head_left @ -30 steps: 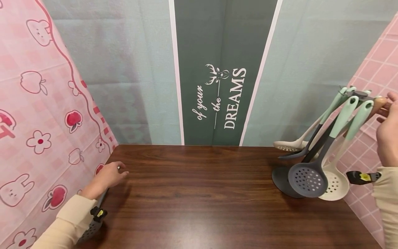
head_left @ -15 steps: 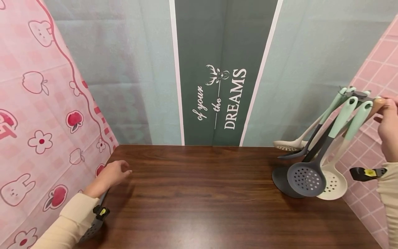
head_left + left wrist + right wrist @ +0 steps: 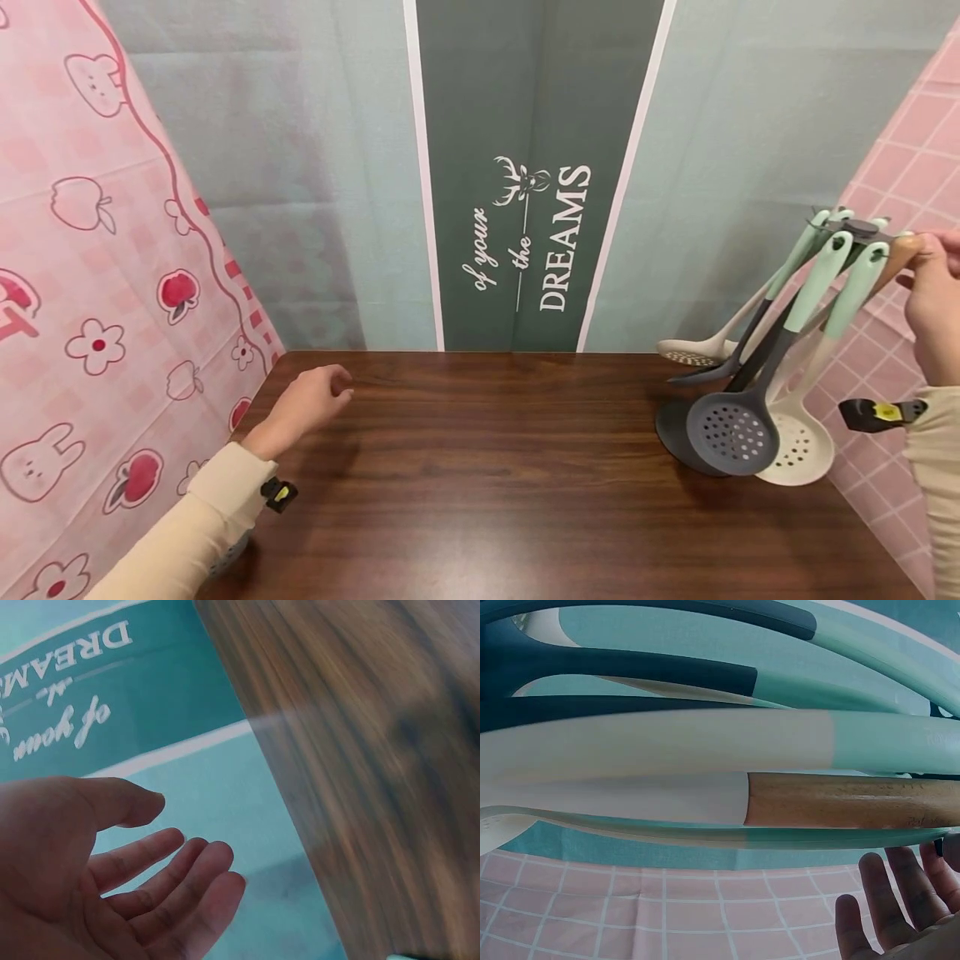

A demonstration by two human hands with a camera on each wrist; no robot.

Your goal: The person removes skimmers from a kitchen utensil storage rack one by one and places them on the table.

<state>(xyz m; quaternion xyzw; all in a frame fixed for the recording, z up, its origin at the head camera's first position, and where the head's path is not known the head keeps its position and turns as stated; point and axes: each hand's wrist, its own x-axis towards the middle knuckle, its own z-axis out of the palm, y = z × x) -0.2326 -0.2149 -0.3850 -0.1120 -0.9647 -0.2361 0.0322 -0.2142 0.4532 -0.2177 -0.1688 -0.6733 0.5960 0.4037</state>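
On the right, a rotating-style rack with a dark round base (image 3: 678, 437) carries several hanging kitchen utensils with mint handles. A grey skimmer (image 3: 733, 433) and a cream skimmer (image 3: 797, 450) hang at its front. My right hand (image 3: 933, 304) pinches the top end of a wooden-handled utensil (image 3: 847, 801) with a cream shaft; its head is hidden behind the others. In the right wrist view the other fingers (image 3: 896, 889) spread loosely below the handles. My left hand (image 3: 311, 400) hovers over the table's left side, holding nothing, its fingers relaxed.
A grey perforated utensil head (image 3: 231, 557) shows partly beneath the left forearm at the table's left edge. Pink patterned cloth (image 3: 97, 250) borders the left, pink tiled cloth (image 3: 877, 450) the right. A grey-green backdrop (image 3: 525, 100) stands behind the brown wooden table (image 3: 480, 467).
My left hand has moved right and farther back, away from the grey utensil at the left. My right hand has closed on the wooden handle's end; the hanging skimmers have shifted slightly left.
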